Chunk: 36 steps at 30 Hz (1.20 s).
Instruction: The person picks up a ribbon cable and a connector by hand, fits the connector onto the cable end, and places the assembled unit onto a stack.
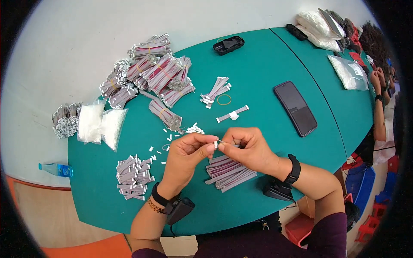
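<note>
Above the middle of the green table, my left hand [186, 155] pinches a small white plastic connector [216, 145] between thumb and fingertips. My right hand [253, 151] meets it there, its thumb and forefinger closed on the end of a thin grey ribbon cable, mostly hidden by the fingers. Below the hands lies a stack of grey and purplish ribbon cables [229, 175]. To the left is a heap of short cables with white ends [134, 178]. Loose white connectors [195, 128] are scattered just beyond my left hand.
Bundled cables [161, 73] pile up at the far left beside clear bags of white parts [91, 122]. A phone [295, 108] lies to the right, a black case [228, 45] farther back. A water bottle [56, 169] is beyond the left edge. Another person's arm [378, 107] shows far right.
</note>
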Available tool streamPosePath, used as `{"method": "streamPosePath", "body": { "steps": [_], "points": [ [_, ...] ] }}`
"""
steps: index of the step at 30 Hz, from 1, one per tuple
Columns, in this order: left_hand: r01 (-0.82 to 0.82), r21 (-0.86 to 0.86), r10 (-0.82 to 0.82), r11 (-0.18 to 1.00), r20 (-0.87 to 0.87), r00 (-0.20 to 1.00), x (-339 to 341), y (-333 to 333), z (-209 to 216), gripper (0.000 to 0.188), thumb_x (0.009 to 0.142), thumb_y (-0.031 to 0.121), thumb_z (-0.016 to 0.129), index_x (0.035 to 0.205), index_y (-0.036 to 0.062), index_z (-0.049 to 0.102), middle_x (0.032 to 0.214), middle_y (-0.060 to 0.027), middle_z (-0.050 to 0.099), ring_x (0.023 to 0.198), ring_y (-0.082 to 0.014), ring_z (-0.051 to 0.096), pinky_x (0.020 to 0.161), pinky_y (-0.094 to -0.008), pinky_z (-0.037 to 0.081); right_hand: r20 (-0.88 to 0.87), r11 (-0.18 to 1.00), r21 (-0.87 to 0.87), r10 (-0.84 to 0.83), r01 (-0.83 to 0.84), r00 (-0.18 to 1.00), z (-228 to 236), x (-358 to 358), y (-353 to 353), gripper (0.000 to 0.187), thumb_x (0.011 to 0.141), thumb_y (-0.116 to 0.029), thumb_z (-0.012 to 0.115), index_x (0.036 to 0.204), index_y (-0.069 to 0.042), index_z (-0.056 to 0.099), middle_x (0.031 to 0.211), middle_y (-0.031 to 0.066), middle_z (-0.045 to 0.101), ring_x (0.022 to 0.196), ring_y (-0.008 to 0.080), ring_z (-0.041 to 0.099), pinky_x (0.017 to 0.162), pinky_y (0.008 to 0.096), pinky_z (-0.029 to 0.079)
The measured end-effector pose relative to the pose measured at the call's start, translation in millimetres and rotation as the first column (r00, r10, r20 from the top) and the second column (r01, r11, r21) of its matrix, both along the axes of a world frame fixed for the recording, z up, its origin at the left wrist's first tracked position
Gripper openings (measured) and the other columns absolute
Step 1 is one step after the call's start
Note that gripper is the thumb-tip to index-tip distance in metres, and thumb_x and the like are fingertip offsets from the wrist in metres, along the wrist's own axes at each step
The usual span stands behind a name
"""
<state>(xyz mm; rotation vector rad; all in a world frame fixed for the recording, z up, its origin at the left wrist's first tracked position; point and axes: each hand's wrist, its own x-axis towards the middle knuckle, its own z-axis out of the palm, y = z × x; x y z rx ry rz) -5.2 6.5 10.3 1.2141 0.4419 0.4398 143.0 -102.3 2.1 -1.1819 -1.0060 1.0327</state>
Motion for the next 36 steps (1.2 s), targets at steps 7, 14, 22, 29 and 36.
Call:
{"method": "streamPosePath", "body": {
  "steps": [7,14,22,29,36],
  "points": [
    [-0.025,0.077,0.027,0.997,-0.026,0.999,-0.3,-0.8,2.8,0.019,0.08,0.003,0.064,0.098,-0.0022,0.062,0.085,-0.0054,0.062,0.074,-0.0093,0.056,0.065,-0.0212,0.046,-0.025,1.0,-0.019,-0.019,0.019,1.0,4.2,-1.0,-0.5,0.017,0.086,-0.009,0.059,0.07,-0.004,0.054,0.057,-0.0079,0.043,0.051,-0.0017,0.033,0.044,0.0194,0.022],
    [-0.015,0.06,0.017,0.998,-0.027,0.999,-2.7,1.1,1.2,0.019,0.079,0.002,0.065,0.098,-0.0021,0.062,0.089,-0.0066,0.064,0.077,-0.0099,0.058,0.067,-0.0217,0.047,0.046,0.999,0.032,-0.013,0.011,0.999,3.0,-2.8,-0.7,0.016,0.085,-0.008,0.059,0.071,-0.003,0.054,0.059,-0.0068,0.044,0.053,-0.0007,0.033,0.045,0.0199,0.024],
    [0.038,0.059,-0.036,0.998,-0.039,0.999,-4.6,7.0,-0.4,0.018,0.078,0.0,0.065,0.096,-0.0022,0.063,0.092,-0.0082,0.064,0.08,-0.011,0.059,0.07,-0.0222,0.048,0.086,0.999,0.042,-0.004,0.0,0.996,7.4,-4.1,-1.1,0.016,0.086,-0.009,0.059,0.072,-0.002,0.053,0.058,-0.0067,0.041,0.054,0.0004,0.031,0.046,0.0211,0.023],
    [0.038,0.07,-0.037,0.997,-0.012,0.999,-4.7,7.1,-3.7,0.018,0.078,0.0,0.066,0.096,-0.002,0.064,0.092,-0.007,0.064,0.084,-0.0109,0.059,0.078,-0.0234,0.048,0.042,1.0,0.009,0.011,-0.011,0.999,8.0,-5.7,-0.7,0.018,0.087,-0.011,0.058,0.072,-0.002,0.054,0.057,-0.0077,0.037,0.053,0.0005,0.028,0.045,0.0215,0.022],
    [0.019,0.098,-0.024,0.995,0.045,0.999,-3.0,5.5,-6.9,0.017,0.077,-0.002,0.066,0.095,-0.0028,0.064,0.092,-0.0077,0.063,0.084,-0.012,0.059,0.078,-0.0241,0.049,-0.056,0.999,-0.003,0.045,-0.045,0.997,6.9,-7.3,-2.5,0.017,0.089,-0.013,0.055,0.076,-0.002,0.055,0.058,-0.0085,0.037,0.054,0.0,0.029,0.046,0.0206,0.023]
  ]
}}
